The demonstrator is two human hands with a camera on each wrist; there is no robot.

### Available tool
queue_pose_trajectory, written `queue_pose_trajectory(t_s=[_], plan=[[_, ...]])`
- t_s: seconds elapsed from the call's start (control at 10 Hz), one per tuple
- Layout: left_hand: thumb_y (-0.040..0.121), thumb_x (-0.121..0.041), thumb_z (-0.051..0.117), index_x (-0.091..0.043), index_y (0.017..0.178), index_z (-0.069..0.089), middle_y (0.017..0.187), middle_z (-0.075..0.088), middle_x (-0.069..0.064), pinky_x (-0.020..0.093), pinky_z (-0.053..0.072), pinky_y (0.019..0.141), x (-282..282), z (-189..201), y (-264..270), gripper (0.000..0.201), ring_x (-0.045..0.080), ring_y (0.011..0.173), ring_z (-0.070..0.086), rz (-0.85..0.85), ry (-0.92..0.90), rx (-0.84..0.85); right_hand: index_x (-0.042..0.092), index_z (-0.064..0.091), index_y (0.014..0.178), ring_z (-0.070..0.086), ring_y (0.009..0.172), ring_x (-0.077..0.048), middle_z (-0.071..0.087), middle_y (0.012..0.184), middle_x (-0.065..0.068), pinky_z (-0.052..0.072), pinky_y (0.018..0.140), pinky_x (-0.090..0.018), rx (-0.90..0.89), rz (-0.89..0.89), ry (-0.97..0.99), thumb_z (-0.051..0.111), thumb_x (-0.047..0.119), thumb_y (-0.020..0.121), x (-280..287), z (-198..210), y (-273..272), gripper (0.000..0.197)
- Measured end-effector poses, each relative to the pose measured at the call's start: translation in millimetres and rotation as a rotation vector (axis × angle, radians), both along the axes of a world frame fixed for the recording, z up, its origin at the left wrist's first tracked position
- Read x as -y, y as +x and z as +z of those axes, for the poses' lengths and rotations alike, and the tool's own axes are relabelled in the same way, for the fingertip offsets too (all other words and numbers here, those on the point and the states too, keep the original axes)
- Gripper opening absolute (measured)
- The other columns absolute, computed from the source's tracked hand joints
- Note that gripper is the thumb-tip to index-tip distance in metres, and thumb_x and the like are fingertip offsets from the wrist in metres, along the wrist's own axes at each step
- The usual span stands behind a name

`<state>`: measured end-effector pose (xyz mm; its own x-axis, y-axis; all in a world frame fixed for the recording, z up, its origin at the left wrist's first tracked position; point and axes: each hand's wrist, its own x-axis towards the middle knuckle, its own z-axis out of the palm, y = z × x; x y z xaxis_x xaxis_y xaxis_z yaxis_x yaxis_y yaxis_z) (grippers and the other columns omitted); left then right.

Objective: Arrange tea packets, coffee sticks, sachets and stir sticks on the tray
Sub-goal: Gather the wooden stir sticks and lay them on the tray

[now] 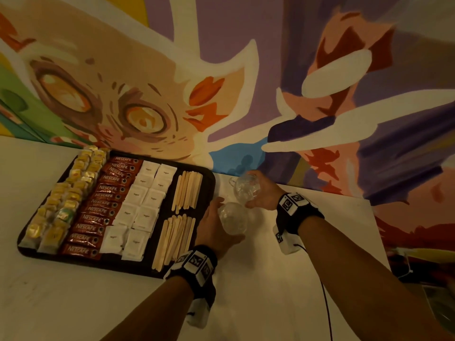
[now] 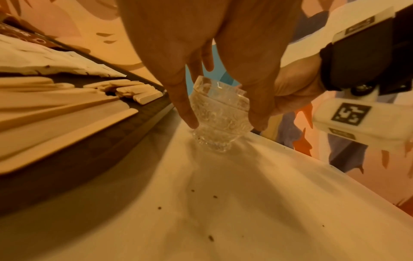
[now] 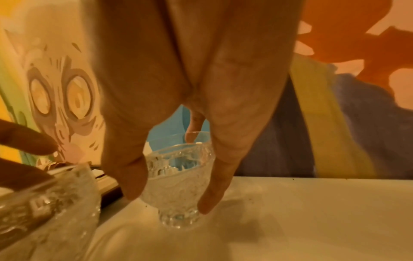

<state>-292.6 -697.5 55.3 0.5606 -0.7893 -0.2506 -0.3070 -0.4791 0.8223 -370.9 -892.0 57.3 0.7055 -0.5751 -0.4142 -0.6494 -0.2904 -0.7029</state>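
**Stocked tray, two glasses in hand beside it**

While held over the white tabletop (image 1: pixel 270 279), just right of the tray:

- Left hand (image 1: pixel 216 225): fingers curled down round a clear, patterned, footed glass cup (image 1: pixel 232 219); gripped from above by the sides, foot touching or barely off the surface, cannot tell which from the left wrist view. Probably taken this way so as to be set down upright without tipping.
- Right hand (image 1: pixel 262 190): fingers wrapped round a second clear patterned glass with a small handle (image 1: pixel 246 188), farther back near the painted cat mural wall (image 1: pixel 147 94); same top-down hold, foot at or close to the tabletop.
- Glasses near each other, apart from the tray edge; likely placed alongside as companions to the tray, not among its contents.

Laid flat in columns on the dark rectangular serving tray (image 1: pixel 209 178), presumably grouped by kind for easy picking:

- Yellow-labelled clear-wrapped tea packets (image 1: pixel 66 195), far left, two overlapping rows.
- Red Nescafe coffee sticks (image 1: pixel 103 203), next column, stacked crosswise.
- White square paper sugar sachets (image 1: pixel 142 205), two columns, slightly overlapped.
- Pale wooden stir sticks (image 1: pixel 187 190), right-hand column, in two bundles, one behind the other, lengthwise.

Judged: all four kinds already in place; arrangement seemingly complete or nearly so.

Also noted: black wrist straps with white tag blocks (image 1: pixel 293 200) on both forearms.
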Motion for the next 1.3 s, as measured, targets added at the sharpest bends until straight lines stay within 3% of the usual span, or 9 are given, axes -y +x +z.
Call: queue_pose_trajectory(t_s=[0.1, 0.4, 0.5, 0.7, 1.1, 1.2, 1.3], plan=[[0.056, -0.023, 0.093, -0.02, 0.142, 0.03, 0.141, 0.042, 0.001, 0.04, 0.047, 0.101, 4.8, 0.4, 0.6, 0.106, 0.022, 0.127, 0.046, 0.033, -0.005, -0.007, 0.017, 0.03, 0.141, 0.047, 0.126, -0.027, 0.042, 0.137, -0.008, 0.046, 0.104, -0.046, 0.003, 0.043, 0.016, 0.089, 0.002, 0.062, 6.5, 1.8, 8.5, 0.099], [0.061, -0.025, 0.091, -0.012, 0.145, 0.026, 0.144, 0.033, 0.004, 0.02, 0.029, 0.099, 7.5, -1.4, 5.2, 0.107, 0.018, 0.134, 0.03, -0.041, -0.008, 0.086, 0.012, 0.024, 0.148, 0.043, 0.133, -0.028, 0.04, 0.145, -0.012, 0.039, 0.111, -0.048, 0.078, 0.0, 0.084, 0.088, -0.002, 0.062, 11.4, -1.7, 11.5, 0.109], [0.061, -0.027, 0.09, -0.017, 0.145, 0.031, 0.143, 0.034, 0.003, 0.021, 0.032, 0.096, 8.7, -3.8, 3.7, 0.102, 0.018, 0.13, 0.036, -0.042, 0.0, 0.069, 0.011, 0.032, 0.145, 0.047, 0.129, -0.026, 0.046, 0.141, -0.011, 0.042, 0.109, -0.049, 0.098, -0.028, 0.088, 0.088, 0.0, 0.064, 13.8, -0.3, 7.1, 0.1], [0.06, -0.034, 0.089, -0.016, 0.138, 0.042, 0.139, 0.042, 0.001, 0.018, 0.031, 0.096, 9.8, -12.5, -6.6, 0.093, 0.013, 0.127, 0.035, 0.05, 0.001, 0.088, 0.008, 0.036, 0.146, 0.05, 0.128, -0.026, 0.051, 0.139, -0.012, 0.044, 0.108, -0.047, 0.102, -0.042, 0.088, 0.088, 0.0, 0.064, 14.5, 3.2, 8.6, 0.098], [0.059, -0.036, 0.09, -0.015, 0.141, 0.037, 0.141, 0.039, 0.003, 0.018, 0.027, 0.098, 11.2, -8.4, -5.1, 0.1, 0.015, 0.131, 0.031, 0.061, 0.037, 0.059, 0.007, 0.03, 0.147, 0.046, 0.131, -0.026, 0.045, 0.143, -0.013, 0.042, 0.108, -0.038, 0.113, -0.028, 0.099, 0.082, -0.006, 0.069, 8.9, 7.7, 10.5, 0.095], [0.058, -0.036, 0.091, -0.014, 0.142, 0.034, 0.142, 0.035, 0.003, 0.02, 0.027, 0.099, 8.0, -4.2, -2.5, 0.105, 0.017, 0.132, 0.03, 0.039, 0.041, 0.055, 0.012, 0.025, 0.15, 0.045, 0.132, -0.028, 0.041, 0.145, -0.012, 0.041, 0.109, -0.042, 0.123, -0.086, 0.139, 0.081, -0.003, 0.072, 5.8, 6.1, 7.6, 0.097], [0.056, -0.039, 0.092, -0.016, 0.141, 0.033, 0.141, 0.035, 0.002, 0.024, 0.032, 0.1, -5.4, 3.0, 1.3, 0.106, 0.017, 0.129, 0.033, 0.016, 0.046, 0.061, 0.016, 0.026, 0.15, 0.049, 0.128, -0.03, 0.042, 0.142, -0.012, 0.045, 0.104, -0.039, 0.16, -0.227, 0.144, 0.079, 0.001, 0.077, -2.5, 4.5, -5.2, 0.091]])
